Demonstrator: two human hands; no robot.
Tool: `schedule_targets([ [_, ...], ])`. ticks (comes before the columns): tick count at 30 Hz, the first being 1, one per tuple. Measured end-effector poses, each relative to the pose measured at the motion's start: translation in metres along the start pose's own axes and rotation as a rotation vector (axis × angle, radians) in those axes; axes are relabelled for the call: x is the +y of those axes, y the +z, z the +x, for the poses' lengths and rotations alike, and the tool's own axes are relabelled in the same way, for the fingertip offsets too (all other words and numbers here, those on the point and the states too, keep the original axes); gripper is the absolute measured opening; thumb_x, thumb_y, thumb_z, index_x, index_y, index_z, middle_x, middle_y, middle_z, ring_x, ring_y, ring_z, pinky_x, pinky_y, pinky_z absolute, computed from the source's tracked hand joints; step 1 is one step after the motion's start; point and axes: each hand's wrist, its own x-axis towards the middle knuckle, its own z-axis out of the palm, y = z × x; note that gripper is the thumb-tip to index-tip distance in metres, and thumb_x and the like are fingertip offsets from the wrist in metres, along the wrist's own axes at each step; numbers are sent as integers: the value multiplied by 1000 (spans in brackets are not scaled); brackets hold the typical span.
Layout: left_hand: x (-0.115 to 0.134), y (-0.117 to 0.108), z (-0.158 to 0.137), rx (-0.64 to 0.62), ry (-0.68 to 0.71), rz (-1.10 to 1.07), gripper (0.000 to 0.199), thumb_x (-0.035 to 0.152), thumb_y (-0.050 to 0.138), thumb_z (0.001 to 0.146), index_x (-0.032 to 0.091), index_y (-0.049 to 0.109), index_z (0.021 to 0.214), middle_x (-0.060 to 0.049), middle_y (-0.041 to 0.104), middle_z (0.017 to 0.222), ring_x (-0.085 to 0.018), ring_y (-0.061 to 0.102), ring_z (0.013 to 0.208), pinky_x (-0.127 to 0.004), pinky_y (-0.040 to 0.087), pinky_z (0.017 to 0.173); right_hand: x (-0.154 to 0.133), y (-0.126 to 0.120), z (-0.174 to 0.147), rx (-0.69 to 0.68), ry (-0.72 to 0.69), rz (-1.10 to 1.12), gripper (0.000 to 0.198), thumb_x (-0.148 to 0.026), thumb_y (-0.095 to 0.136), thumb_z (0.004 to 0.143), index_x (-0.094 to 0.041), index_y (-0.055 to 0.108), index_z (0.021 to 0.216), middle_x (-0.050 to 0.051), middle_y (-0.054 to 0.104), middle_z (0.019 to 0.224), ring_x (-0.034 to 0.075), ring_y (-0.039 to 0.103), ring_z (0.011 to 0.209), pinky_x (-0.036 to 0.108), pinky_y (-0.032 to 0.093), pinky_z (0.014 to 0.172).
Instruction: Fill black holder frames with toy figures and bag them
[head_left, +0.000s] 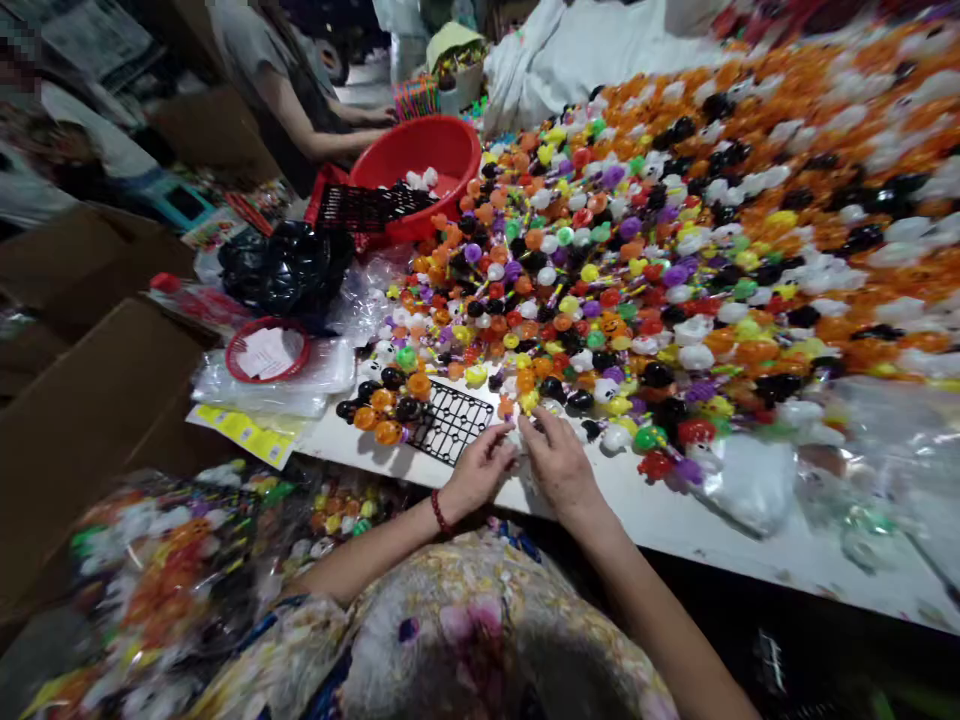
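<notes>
My left hand (484, 468) is just right of a black plastic grid tray (456, 420), fingers half curled, thumb apart from them, nothing visible between. My right hand (561, 468) reaches the near edge of the heap, its fingers bent together by a small yellow piece (529, 402); what they pinch, if anything, is too small to make out. An orange piece (506, 408) lies just ahead of my fingertips. Orange pumpkin-shaped pieces (388, 432) and black ones rest at the tray's left end.
A large heap of colourful small toys (615, 250) covers the white table (480, 500). Clear plastic bags (750, 480) lie at right. Further left are a small red basket (268, 350), a black bag (289, 268) and a red basin (420, 160). Another person (292, 100) works behind.
</notes>
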Motion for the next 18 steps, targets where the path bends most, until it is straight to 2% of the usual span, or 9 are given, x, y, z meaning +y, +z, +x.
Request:
schedule_targets([
  [5,-3,-13,-4,-105,-83,-144,71,63,78,64,16,60,116,-3,65,93,-13,57,78,-28,49,77,-12,-7,6,-58,10,226,55,-6,41,90,-22,47,142,15,55,134,27,55,120,45,53,96],
  [8,-5,-18,-8,-11,-43,-206,65,59,80,65,18,60,110,-2,65,88,-13,59,77,-27,50,77,-23,-13,16,-44,91,371,59,-13,43,95,-25,31,151,15,46,144,25,50,129,43,50,101],
  [10,-8,-18,-10,90,38,-215,61,59,78,68,19,58,109,-2,65,90,-13,61,80,-27,51,77,-29,-14,22,-3,203,436,59,-24,50,96,-23,30,151,17,46,143,25,57,119,40,53,94],
  [12,-10,-17,-11,141,142,-195,58,59,75,72,20,56,110,-4,66,96,-14,63,83,-27,52,78,-32,-11,28,14,305,504,50,-34,57,93,-20,46,140,15,58,124,22,63,96,36,55,79],
  [14,-9,-17,-12,140,240,-131,53,55,71,77,19,56,112,-6,67,102,-16,65,90,-28,53,82,-34,-6,34,-17,376,596,31,-41,60,91,-19,64,112,7,63,96,18,59,73,30,52,65],
  [16,-3,-22,-17,116,285,-20,48,48,66,83,18,54,119,-9,67,108,-17,67,95,-30,55,85,-34,-2,42,-61,446,704,28,-46,60,88,-19,66,89,2,59,80,14,51,62,27,46,57],
  [18,10,-33,-29,56,286,151,48,39,61,88,16,50,128,-11,69,109,-17,68,93,-30,56,83,-33,3,52,-98,536,800,32,-50,62,85,-18,66,86,-1,57,73,13,47,59,25,42,55],
])
